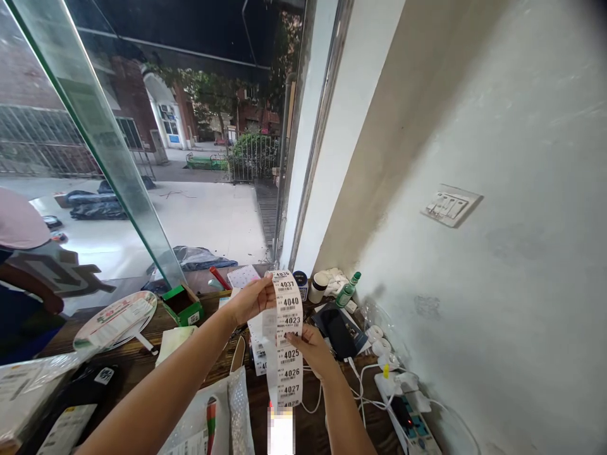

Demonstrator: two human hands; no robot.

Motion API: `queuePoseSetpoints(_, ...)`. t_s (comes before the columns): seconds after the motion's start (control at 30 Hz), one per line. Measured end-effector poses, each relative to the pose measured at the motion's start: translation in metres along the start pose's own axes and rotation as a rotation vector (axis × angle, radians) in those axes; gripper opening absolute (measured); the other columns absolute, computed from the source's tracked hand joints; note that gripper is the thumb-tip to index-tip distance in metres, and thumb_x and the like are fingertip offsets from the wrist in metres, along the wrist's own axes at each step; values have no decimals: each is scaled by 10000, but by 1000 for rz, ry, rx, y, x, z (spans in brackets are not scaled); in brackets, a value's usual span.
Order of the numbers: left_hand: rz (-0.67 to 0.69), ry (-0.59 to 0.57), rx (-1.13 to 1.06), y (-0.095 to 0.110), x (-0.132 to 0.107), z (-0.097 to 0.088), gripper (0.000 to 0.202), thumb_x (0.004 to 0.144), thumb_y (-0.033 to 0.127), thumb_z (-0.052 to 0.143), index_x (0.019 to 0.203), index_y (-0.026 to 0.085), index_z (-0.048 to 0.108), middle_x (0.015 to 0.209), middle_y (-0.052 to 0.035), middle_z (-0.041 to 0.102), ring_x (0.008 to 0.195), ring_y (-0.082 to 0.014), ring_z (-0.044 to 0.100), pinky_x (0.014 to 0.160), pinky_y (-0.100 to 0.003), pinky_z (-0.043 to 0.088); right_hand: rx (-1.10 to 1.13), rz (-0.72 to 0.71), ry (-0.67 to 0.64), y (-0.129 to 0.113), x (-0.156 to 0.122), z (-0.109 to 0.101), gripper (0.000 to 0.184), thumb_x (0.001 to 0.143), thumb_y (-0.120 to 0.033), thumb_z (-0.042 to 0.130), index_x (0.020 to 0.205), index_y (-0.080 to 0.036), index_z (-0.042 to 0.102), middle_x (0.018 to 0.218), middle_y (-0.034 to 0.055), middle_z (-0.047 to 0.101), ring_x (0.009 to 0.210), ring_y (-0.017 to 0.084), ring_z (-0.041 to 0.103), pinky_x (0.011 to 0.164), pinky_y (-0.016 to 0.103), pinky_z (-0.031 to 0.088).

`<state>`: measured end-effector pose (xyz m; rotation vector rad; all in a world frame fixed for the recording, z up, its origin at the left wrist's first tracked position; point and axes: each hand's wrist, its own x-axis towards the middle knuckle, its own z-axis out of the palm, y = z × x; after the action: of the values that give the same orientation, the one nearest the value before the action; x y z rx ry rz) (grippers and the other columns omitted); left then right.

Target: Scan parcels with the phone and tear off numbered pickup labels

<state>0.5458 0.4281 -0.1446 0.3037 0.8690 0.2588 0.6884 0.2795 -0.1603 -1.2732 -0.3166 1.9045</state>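
A long white strip of numbered barcode labels point(287, 341) hangs upright over a wooden counter point(137, 366). My left hand point(252, 299) pinches its upper left edge, near the label reading 4037. Lower down, my right hand point(310, 349) grips the strip's right side with its thumb across the front. Both hands are closed on it. The strip's lower end is blurred out near the frame's bottom edge.
On the counter lie a round paper fan point(116, 320), a green box point(183, 305), a green-capped bottle point(348, 291), a white jar point(317, 287), tape rolls point(379, 341) and a power strip point(408, 420) with white cables. A light switch point(450, 205) is on the right wall. Another person point(21, 278) stands behind the glass at left.
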Motion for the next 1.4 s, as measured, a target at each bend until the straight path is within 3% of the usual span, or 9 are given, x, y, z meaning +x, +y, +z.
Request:
queuePoseSetpoints(0.07,-89,-110,61,-21,-9,-4,573,681,555,680,1005,85,640,999,-157,639,886,-189,629,838,-279,482,52,-33,59,-7,7,0,354,726,-394,703,954,-129,653,884,72,676,725,152,620,697,280,466)
queuePoseSetpoints(0.2,-165,-283,222,-68,-32,-4,374,628,279,778,948,104,696,938,-120,659,839,-173,627,860,-285,454,131,-86,136,-23,20,-1,398,687,-396,734,955,-115,644,881,82,671,741,190,629,729,336,483)
queuePoseSetpoints(0.33,-112,-271,273,-89,-46,2,245,684,312,737,839,123,722,846,-85,664,770,-138,606,780,-230,446,201,-78,175,-31,26,1,415,654,-395,753,930,-106,641,825,83,668,800,225,636,752,359,488)
queuePoseSetpoints(0.57,-53,-85,239,-73,-37,-1,427,767,444,650,1096,172,630,1062,-79,629,896,-134,598,859,-266,447,403,-22,288,-26,27,4,431,536,-345,794,865,-150,595,829,60,667,929,251,619,814,358,480)
queuePoseSetpoints(0.7,-88,-154,280,-69,-32,-2,452,586,299,802,946,70,654,919,-112,653,807,-167,604,807,-304,464,483,-14,350,-22,30,3,402,518,-304,778,833,-169,568,814,55,666,985,262,602,821,350,478)
queuePoseSetpoints(1.07,-133,-106,321,-74,-36,1,400,567,312,798,857,63,680,809,-85,660,723,-147,599,734,-265,467,448,-21,296,-25,30,6,412,490,-366,727,807,-149,579,868,88,672,1038,311,573,825,395,475)
queuePoseSetpoints(1.23,-134,-22,322,-63,-33,2,417,557,377,801,761,46,651,758,-94,651,651,-128,585,629,-230,462,317,-32,153,-22,28,1,566,572,-585,695,939,-162,613,958,83,661,1024,264,579,832,367,469)
queuePoseSetpoints(1.3,-68,46,268,-50,-25,3,465,551,418,799,788,55,631,765,-82,647,631,-109,570,623,-224,464,216,14,25,-19,20,-2,549,580,-511,741,980,-150,636,951,85,662,943,246,608,811,359,471)
queuePoseSetpoints(1.4,46,164,176,-25,-11,4,559,496,465,813,815,71,579,762,-68,637,626,-95,556,625,-218,467,48,99,-161,-9,7,-4,449,526,-261,815,920,-92,678,872,105,667,812,222,631,793,346,464)
